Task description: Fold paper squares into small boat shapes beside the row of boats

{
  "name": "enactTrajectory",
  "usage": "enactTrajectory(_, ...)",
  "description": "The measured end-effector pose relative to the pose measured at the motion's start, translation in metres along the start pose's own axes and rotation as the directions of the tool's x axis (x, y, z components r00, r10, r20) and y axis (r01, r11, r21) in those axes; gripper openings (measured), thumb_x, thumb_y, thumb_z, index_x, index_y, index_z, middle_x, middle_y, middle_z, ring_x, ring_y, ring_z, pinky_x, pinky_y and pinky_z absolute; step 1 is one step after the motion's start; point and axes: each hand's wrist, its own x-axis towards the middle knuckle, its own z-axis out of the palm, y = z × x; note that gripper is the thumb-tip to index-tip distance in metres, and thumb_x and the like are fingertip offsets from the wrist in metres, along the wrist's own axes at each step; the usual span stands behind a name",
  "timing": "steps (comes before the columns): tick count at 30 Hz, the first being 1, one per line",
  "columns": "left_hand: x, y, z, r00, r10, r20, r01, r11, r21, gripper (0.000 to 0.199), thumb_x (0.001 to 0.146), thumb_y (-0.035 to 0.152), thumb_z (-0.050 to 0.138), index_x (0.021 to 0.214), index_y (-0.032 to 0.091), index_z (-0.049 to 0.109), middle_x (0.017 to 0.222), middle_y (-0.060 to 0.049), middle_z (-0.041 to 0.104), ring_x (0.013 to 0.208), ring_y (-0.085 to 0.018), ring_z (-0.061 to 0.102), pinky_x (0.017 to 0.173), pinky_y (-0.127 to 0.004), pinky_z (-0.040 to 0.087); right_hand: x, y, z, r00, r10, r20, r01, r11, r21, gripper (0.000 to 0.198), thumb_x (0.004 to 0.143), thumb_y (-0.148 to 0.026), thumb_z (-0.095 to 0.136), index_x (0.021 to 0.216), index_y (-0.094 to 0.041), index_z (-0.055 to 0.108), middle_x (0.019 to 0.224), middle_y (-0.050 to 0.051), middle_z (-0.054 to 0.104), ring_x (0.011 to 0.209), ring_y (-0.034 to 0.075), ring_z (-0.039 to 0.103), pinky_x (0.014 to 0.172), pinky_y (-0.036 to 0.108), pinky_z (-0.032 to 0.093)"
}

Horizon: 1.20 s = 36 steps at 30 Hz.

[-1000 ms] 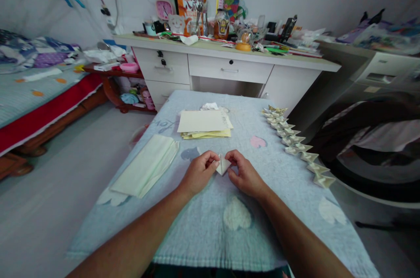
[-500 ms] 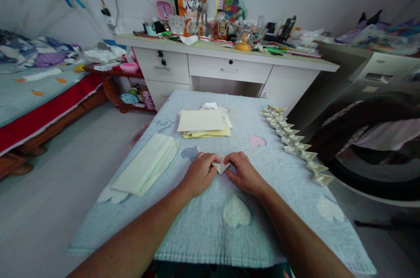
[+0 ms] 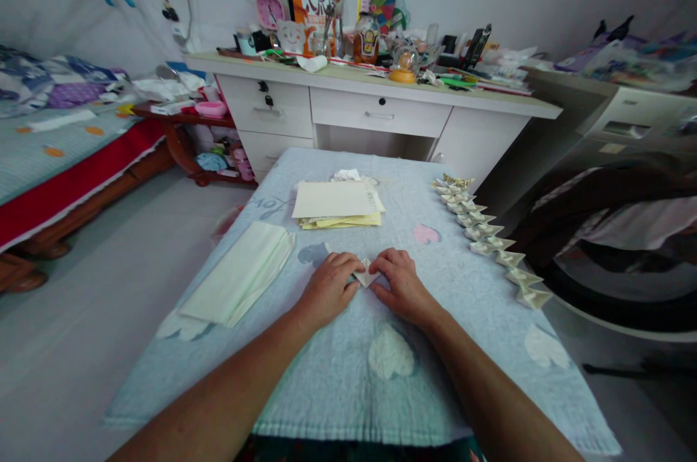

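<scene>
Between my hands is a small folded piece of paper (image 3: pixel 367 274), pale, with a point facing me and a crease down its middle. My left hand (image 3: pixel 333 283) pinches its left corner between thumb and fingers. On the opposite corner, my right hand (image 3: pixel 399 281) has its fingers closed in the same way. The fingertips hide both ends of the paper. Beyond my hands lies a stack of cream and yellow paper sheets (image 3: pixel 337 200). Left of my left hand rests a pile of long pale paper sheets (image 3: pixel 239 274).
A row of folded paper pieces (image 3: pixel 484 230) runs along the right side of the cloth-covered table (image 3: pixel 327 396). Some crumpled white paper (image 3: pixel 346 175) is behind the stack. A cluttered white desk (image 3: pixel 375 113) stands beyond, with a washing machine (image 3: pixel 621 128) at right and a bed (image 3: pixel 81 150) at left.
Both hands stay on the folded paper; my right fingers have shifted slightly over its right corner. The whole view has moved a little, and the other papers lie as before.
</scene>
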Motion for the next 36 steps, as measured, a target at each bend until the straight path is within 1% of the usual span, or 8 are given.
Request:
enactTrajectory(9,0.0023,-0.0062,-0.0009,0.999,0.033,-0.001,-0.033,0.999,0.024,0.015,0.081,0.016,0.064,0.095,0.021,0.065,0.100,-0.003,0.065,0.097,-0.019,0.056,0.088,-0.034,0.043,0.0008,0.0022,-0.0026,1.000,-0.025,0.007,0.025,1.000,0.000,0.019,0.078,-0.014,0.066,0.096,-0.021,0.064,0.098,0.004,0.058,0.094,0.021,0.045,0.084,0.034,0.034)
enactTrajectory(14,0.0011,-0.0055,-0.0002,0.999,0.047,-0.011,-0.046,0.998,0.050,0.010,0.083,0.019,0.064,0.092,0.021,0.068,0.098,-0.003,0.064,0.094,-0.019,0.055,0.086,-0.032,0.044,0.0012,0.0050,-0.0009,0.998,-0.058,0.009,0.058,0.998,-0.003,0.022,0.077,-0.021,0.071,0.098,-0.021,0.064,0.098,0.004,0.060,0.093,0.021,0.046,0.083,0.034,0.035)
enactTrajectory(17,0.0008,-0.0054,0.0007,0.999,0.049,-0.018,-0.048,0.996,0.074,0.009,0.085,0.020,0.062,0.090,0.021,0.069,0.094,-0.003,0.063,0.091,-0.018,0.055,0.082,-0.031,0.045,0.0017,0.0051,0.0006,0.997,-0.081,0.003,0.081,0.996,-0.029,0.018,0.079,-0.020,0.069,0.097,-0.022,0.067,0.098,0.005,0.060,0.092,0.020,0.047,0.082,0.034,0.035)
enactTrajectory(22,0.0015,-0.0044,-0.0002,0.998,0.052,0.022,-0.054,0.987,0.151,0.012,0.088,0.023,0.058,0.085,0.019,0.070,0.085,-0.003,0.064,0.084,-0.018,0.055,0.077,-0.031,0.044,0.0028,0.0049,0.0031,0.993,-0.115,-0.001,0.114,0.992,-0.058,0.011,0.085,-0.018,0.064,0.092,-0.021,0.071,0.091,0.006,0.061,0.087,0.019,0.049,0.079,0.033,0.035)
enactTrajectory(26,0.0024,-0.0030,0.0002,0.999,0.038,0.033,-0.042,0.987,0.156,0.015,0.089,0.022,0.055,0.085,0.019,0.069,0.085,-0.003,0.064,0.084,-0.017,0.056,0.080,-0.031,0.045,0.0047,0.0053,0.0045,0.995,-0.099,0.009,0.099,0.994,-0.048,0.014,0.090,-0.021,0.058,0.090,-0.022,0.072,0.088,0.005,0.062,0.085,0.017,0.049,0.078,0.031,0.036)
enactTrajectory(30,0.0021,-0.0014,0.0009,1.000,0.009,0.005,-0.010,0.992,0.124,0.016,0.090,0.021,0.052,0.088,0.019,0.068,0.087,-0.004,0.061,0.087,-0.018,0.055,0.081,-0.032,0.045,0.0069,0.0051,0.0046,0.998,-0.060,0.037,0.061,0.997,-0.045,0.016,0.091,-0.020,0.055,0.092,-0.022,0.071,0.088,0.004,0.062,0.085,0.017,0.051,0.080,0.031,0.035)
enactTrajectory(33,0.0023,-0.0008,-0.0008,0.999,-0.041,-0.035,0.045,0.993,0.107,0.010,0.086,0.019,0.056,0.084,0.019,0.066,0.087,-0.004,0.059,0.087,-0.019,0.054,0.081,-0.033,0.044,0.0078,0.0044,0.0045,0.999,-0.040,0.031,0.041,0.998,-0.048,0.016,0.091,-0.018,0.055,0.094,-0.022,0.070,0.089,0.004,0.063,0.085,0.017,0.051,0.079,0.030,0.035)
enactTrajectory(36,0.0033,-0.0013,-0.0032,0.998,-0.060,-0.036,0.063,0.994,0.085,0.008,0.085,0.019,0.057,0.080,0.018,0.064,0.086,-0.004,0.058,0.087,-0.019,0.054,0.081,-0.033,0.043,0.0082,0.0034,0.0049,1.000,-0.018,0.024,0.019,0.999,-0.031,0.016,0.090,-0.018,0.055,0.094,-0.021,0.070,0.089,0.004,0.062,0.085,0.017,0.050,0.079,0.030,0.034)
